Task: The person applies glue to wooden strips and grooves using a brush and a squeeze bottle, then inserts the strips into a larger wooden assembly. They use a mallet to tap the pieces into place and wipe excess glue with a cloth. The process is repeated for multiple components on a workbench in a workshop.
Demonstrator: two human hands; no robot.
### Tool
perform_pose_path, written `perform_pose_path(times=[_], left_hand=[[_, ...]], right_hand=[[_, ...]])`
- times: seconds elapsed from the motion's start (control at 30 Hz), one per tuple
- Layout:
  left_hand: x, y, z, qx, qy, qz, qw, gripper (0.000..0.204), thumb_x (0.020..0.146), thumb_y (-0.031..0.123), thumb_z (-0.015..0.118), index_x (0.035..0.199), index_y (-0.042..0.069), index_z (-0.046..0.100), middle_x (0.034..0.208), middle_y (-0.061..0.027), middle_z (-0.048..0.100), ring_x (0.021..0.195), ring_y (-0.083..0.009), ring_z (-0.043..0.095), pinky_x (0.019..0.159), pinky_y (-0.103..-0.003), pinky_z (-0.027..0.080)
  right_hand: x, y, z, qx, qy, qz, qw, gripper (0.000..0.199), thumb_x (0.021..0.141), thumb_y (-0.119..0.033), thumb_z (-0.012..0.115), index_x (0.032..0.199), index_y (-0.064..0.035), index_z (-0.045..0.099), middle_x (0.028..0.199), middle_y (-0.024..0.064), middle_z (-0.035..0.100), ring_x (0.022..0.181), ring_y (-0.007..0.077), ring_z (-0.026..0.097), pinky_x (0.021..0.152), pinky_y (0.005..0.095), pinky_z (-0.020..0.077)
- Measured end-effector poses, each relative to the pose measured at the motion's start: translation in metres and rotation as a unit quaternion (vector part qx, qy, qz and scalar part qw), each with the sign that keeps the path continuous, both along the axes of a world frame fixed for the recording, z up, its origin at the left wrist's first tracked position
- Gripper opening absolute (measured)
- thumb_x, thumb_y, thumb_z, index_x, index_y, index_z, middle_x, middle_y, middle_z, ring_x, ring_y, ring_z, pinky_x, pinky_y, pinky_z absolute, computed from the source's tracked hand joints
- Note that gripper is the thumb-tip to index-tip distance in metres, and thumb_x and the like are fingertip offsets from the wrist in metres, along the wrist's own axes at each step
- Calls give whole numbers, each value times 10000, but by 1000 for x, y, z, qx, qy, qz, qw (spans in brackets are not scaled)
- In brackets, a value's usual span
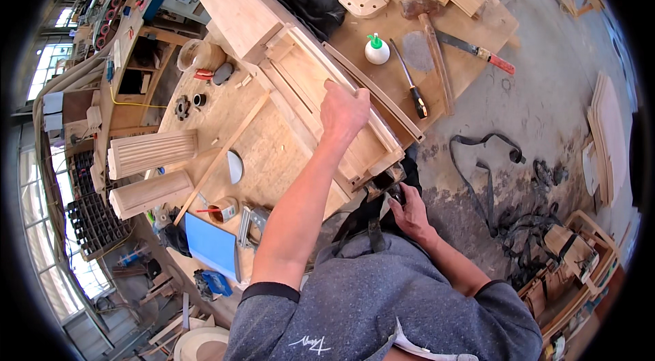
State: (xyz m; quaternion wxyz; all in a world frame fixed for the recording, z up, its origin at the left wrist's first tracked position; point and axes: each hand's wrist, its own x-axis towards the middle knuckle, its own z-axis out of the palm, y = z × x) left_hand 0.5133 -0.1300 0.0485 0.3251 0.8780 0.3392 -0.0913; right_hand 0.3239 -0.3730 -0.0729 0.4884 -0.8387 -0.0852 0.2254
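A long pale wooden assembly (307, 74) with a recessed channel and raised side rails lies diagonally on the workbench. Over its channel, close to the right-hand rail, is my left hand (343, 110). Its fingers are curled and closed, and what they hold, if anything, is hidden. My right hand (411, 213) is lower, beside the near end of the assembly and close to my waist. Its fingers are closed round a small dark thing that I cannot make out. Along the assembly's right side runs a thin wooden strip (375, 93).
Right of the assembly lie a screwdriver (411, 84), a wooden-handled hammer (434, 54), a red-handled file (477, 52) and a white bottle with a green cap (376, 51). Fluted wooden pieces (153, 153) and a blue panel (211, 246) are at the left. Black straps (488, 183) lie on the floor.
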Motion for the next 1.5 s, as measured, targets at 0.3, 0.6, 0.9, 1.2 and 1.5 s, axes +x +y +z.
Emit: perform_pose_path(times=[0.3,0.6,0.9,1.2,1.5], left_hand=[[-1,2,-4,-16,-11,4,1000,609,854,321,637,1156,-178,462,1026,-377,670,1012,-476,684,932,-478,534],[-2,2,-10,-11,-28,-4,1000,590,871,294,624,1166,-181,436,987,-364,677,964,-477,692,912,-484,542],[-4,-1,-7,4,-46,-4,999,566,861,275,623,1120,-197,449,975,-381,664,968,-483,685,918,-484,534],[0,-3,-10,1,-53,-17,998,549,868,275,604,1084,-204,444,931,-370,669,942,-477,689,914,-481,531],[-2,0,-15,6,-70,-7,998,590,862,291,620,1133,-200,441,978,-382,665,988,-484,681,934,-483,524]], right_hand=[[-4,2,-18,42,100,-45,993,382,1042,-276,549,1284,20,565,946,193,701,763,290,694,714,396,566],[10,7,-23,224,414,-226,853,393,1054,-404,534,1210,-45,561,858,93,647,632,174,616,552,309,516],[-1,2,-29,207,405,-167,875,384,1048,-387,550,1208,-39,562,896,113,658,713,212,663,638,374,547],[-1,12,-19,1,51,-87,995,541,985,-385,654,1318,13,500,973,105,656,744,188,667,630,330,545],[25,-9,-20,238,446,-57,861,405,984,-357,667,1192,-13,616,985,77,723,780,145,705,657,300,553]])
